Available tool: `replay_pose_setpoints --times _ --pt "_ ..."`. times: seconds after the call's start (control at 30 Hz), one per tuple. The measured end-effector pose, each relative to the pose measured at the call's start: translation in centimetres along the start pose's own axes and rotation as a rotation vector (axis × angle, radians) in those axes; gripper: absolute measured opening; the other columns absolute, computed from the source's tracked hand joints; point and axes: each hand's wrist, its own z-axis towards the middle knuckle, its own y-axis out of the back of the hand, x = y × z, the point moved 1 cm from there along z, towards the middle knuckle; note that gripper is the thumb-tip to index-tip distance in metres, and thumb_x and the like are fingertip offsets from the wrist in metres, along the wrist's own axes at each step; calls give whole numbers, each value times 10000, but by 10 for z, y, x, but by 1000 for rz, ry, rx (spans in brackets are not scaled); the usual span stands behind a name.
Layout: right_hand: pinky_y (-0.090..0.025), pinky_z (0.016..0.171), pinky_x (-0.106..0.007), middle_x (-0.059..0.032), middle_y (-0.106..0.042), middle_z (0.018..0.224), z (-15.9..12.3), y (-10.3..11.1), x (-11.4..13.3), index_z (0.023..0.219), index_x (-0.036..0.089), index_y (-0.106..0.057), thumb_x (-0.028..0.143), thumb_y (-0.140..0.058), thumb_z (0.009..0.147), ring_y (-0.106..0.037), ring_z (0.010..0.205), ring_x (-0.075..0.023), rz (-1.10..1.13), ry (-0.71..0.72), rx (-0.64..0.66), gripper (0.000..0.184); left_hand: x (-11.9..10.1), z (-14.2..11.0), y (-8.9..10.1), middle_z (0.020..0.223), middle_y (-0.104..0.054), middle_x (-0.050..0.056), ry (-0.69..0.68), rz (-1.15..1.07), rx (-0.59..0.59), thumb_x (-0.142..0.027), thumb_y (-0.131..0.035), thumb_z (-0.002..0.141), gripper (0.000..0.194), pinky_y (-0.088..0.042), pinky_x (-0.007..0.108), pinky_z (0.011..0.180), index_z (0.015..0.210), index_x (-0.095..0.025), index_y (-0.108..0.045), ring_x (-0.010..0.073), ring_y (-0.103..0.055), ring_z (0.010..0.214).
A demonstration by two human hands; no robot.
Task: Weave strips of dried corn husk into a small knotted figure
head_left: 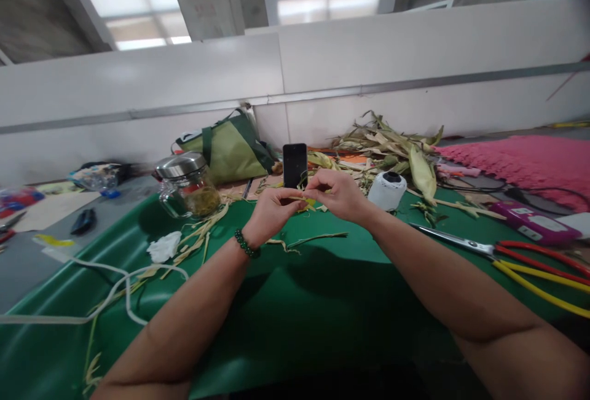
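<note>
My left hand [271,214], with a dark green bead bracelet [246,244] at its wrist, and my right hand [340,196] meet above the green sheet [295,301]. Fingers of both are pinched together on a small yellowish strip of corn husk [310,203], mostly hidden by the fingertips. Just behind them a black phone [295,163] stands upright. Below the hands a thin green and pale husk strand [318,239] lies on the sheet. A white thread cone [387,192] stands beside my right wrist.
Dried corn husks [391,148] are heaped at the back right. Large scissors [479,247] with red and yellow handles lie at right, near a purple device [534,223]. At left are a lidded glass jar [188,188], a crumpled white tissue [165,246], a white cord [117,278] and a green bag [235,148].
</note>
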Motion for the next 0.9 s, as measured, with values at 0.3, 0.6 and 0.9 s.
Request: replay_pose_setpoints --times 0.3,0.6,0.9 --pt "-345 525 -251 9 -546 573 5 9 -5 654 161 -622 409 -644 719 -444 533 -100 181 -203 1 258 0 0 2 750 -748 41 6 55 83 -236 -709 644 167 -532 286 666 777 -143 -748 183 -666 687" --pt "-376 491 -224 26 -540 544 5 1 -10 629 160 -567 422 -671 691 -462 502 -80 393 -238 162 288 2 3 7 706 -707 1 148 -256 51 -230 -827 529 504 -526 276 693 950 -158 -561 155 -681 696" --pt "-495 601 -263 9 -631 599 6 3 -9 703 163 -615 391 -707 659 -575 560 -101 532 -308 99 249 -6 0 5 736 -697 44 179 -199 156 -546 -729 638 416 -500 260 718 712 -142 -659 144 -647 741"
